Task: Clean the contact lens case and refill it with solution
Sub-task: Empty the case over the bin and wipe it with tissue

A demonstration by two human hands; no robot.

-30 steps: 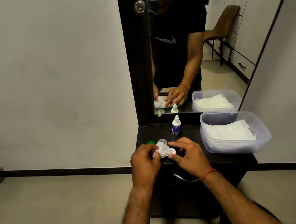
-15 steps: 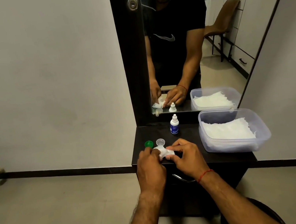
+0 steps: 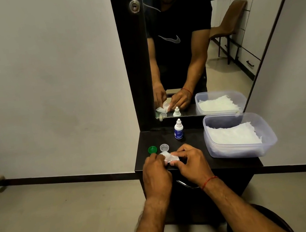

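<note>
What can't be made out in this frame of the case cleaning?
Head view only:
- Lens case: covered by left hand, right hand and white tissue; its wells are unseen.
- Solution bottle label: too small to read.
- Clear cap: too small to tell if wet.

One green cap (image 3: 152,149), one clear cap (image 3: 164,147) — one dropper bottle (image 3: 178,131), one plastic tub (image 3: 237,153), one lens case (image 3: 174,158) — one tissue (image 3: 163,156).
</note>
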